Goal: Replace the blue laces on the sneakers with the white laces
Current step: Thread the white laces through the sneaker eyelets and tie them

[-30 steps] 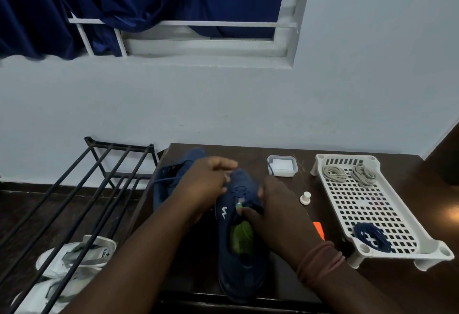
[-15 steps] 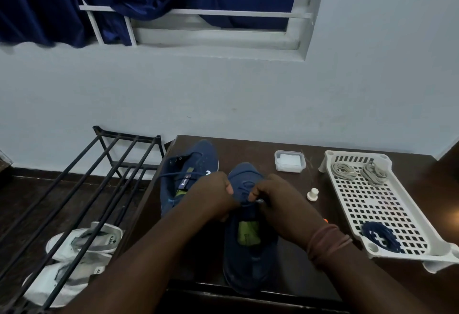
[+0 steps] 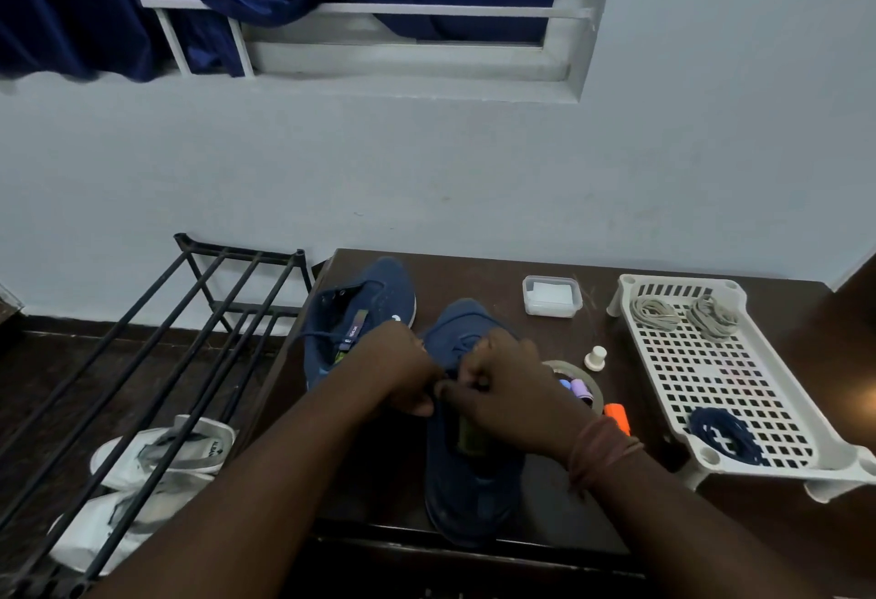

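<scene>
Two navy sneakers stand on the dark table (image 3: 474, 276). The near sneaker (image 3: 474, 480) points away from me; both hands work at its lace area. My left hand (image 3: 403, 371) has curled fingers at the left eyelets. Close beside it, my right hand (image 3: 502, 390) pinches the blue lace over the tongue; the lace itself is mostly hidden. The far sneaker (image 3: 360, 314) lies to the left with a blue lace still threaded. Two coiled white laces (image 3: 656, 314) (image 3: 713, 316) lie at the far end of a white perforated tray (image 3: 739, 390), and a coiled blue lace (image 3: 723, 435) at its near end.
A small clear lidded box (image 3: 552, 296), a white knob (image 3: 596, 357), a tape roll (image 3: 580, 383) holding small coloured pieces and an orange object (image 3: 617, 416) sit between sneaker and tray. A black metal rack (image 3: 142, 361) stands left, white shoes (image 3: 156, 456) beneath it.
My hands drew together over the near sneaker's laces; the left hand came back from the toe toward the right. The camera tilted down slightly, revealing the tape roll.
</scene>
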`<action>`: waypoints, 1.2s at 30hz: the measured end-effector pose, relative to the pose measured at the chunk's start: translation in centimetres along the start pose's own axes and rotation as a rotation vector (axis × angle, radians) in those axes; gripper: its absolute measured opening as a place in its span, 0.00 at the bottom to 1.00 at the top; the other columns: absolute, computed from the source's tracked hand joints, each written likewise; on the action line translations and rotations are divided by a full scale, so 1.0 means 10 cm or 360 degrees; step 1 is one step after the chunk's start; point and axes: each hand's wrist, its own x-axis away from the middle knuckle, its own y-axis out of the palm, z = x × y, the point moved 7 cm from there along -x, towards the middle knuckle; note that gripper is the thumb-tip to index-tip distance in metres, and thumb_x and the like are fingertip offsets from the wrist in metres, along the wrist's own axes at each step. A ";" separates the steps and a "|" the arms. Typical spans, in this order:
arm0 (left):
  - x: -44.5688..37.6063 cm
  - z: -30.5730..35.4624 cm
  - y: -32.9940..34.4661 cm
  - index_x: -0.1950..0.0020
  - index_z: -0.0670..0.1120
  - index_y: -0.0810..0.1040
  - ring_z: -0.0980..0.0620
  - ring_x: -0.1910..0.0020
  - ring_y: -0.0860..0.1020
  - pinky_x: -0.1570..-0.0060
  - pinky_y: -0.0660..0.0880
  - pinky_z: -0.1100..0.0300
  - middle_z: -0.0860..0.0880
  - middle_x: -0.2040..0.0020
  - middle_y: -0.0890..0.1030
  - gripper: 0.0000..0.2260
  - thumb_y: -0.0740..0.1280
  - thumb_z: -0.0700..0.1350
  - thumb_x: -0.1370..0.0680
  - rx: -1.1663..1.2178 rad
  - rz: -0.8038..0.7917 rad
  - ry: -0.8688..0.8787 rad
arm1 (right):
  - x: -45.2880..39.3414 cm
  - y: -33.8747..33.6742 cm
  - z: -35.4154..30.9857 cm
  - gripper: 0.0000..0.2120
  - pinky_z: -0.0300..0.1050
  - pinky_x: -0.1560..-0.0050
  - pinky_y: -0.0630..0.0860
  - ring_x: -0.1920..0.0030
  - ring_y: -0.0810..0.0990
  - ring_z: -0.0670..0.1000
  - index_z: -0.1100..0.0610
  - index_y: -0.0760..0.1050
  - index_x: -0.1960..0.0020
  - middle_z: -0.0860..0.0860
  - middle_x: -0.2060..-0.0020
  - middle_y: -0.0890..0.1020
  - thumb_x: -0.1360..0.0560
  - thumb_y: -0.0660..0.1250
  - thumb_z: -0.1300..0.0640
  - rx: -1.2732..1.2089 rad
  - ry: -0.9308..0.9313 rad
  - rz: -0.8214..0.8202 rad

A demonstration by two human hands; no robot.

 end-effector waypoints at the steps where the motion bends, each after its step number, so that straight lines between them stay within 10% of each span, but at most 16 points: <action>1: -0.01 -0.02 -0.01 0.47 0.35 0.78 0.46 0.66 0.83 0.61 0.84 0.54 0.40 0.59 0.82 0.07 0.68 0.35 0.23 0.0038 0.0001 -0.0026 | -0.01 -0.12 0.01 0.24 0.54 0.54 0.74 0.61 0.75 0.55 0.57 0.72 0.70 0.51 0.68 0.76 0.28 0.68 0.39 -0.0335 -0.0021 0.0097; 6: 0.03 -0.07 0.03 0.43 0.34 0.75 0.48 0.68 0.83 0.50 0.83 0.48 0.41 0.67 0.83 0.09 0.67 0.34 0.22 0.0135 -0.0130 -0.0207 | -0.01 -0.45 0.28 0.16 0.42 0.64 0.64 0.66 0.70 0.50 0.49 0.81 0.69 0.54 0.65 0.79 0.29 0.72 0.40 -0.1707 0.0438 0.0300; 13: 0.03 -0.05 0.00 0.40 0.35 0.72 0.44 0.64 0.84 0.55 0.83 0.45 0.37 0.61 0.83 0.13 0.69 0.32 0.24 0.0154 -0.0086 -0.0171 | 0.04 -0.44 0.16 0.26 0.37 0.69 0.68 0.75 0.68 0.47 0.58 0.79 0.71 0.50 0.77 0.70 0.30 0.72 0.37 -0.0805 0.0378 0.0003; 19: 0.05 -0.04 0.02 0.41 0.34 0.74 0.45 0.65 0.83 0.54 0.83 0.46 0.37 0.59 0.83 0.11 0.68 0.33 0.23 0.0144 -0.0131 -0.0206 | -0.01 -0.59 0.20 0.19 0.45 0.62 0.62 0.66 0.71 0.50 0.58 0.76 0.61 0.50 0.74 0.71 0.23 0.66 0.43 -0.2114 0.0312 0.0013; 32: 0.05 0.05 0.02 0.39 0.42 0.77 0.44 0.58 0.84 0.53 0.84 0.49 0.41 0.51 0.84 0.12 0.65 0.34 0.22 -0.0161 -0.0104 0.0040 | 0.01 -0.79 0.06 0.20 0.46 0.63 0.68 0.71 0.65 0.50 0.56 0.72 0.67 0.50 0.76 0.66 0.24 0.66 0.42 -0.2647 0.0072 0.0150; 36: 0.11 0.28 0.13 0.46 0.53 0.83 0.47 0.49 0.81 0.48 0.80 0.56 0.48 0.45 0.80 0.10 0.68 0.41 0.24 -0.0649 -0.0118 0.0503 | -0.04 -0.69 0.23 0.16 0.46 0.62 0.69 0.71 0.69 0.49 0.57 0.76 0.60 0.52 0.73 0.72 0.21 0.64 0.46 -0.1970 0.0177 0.0234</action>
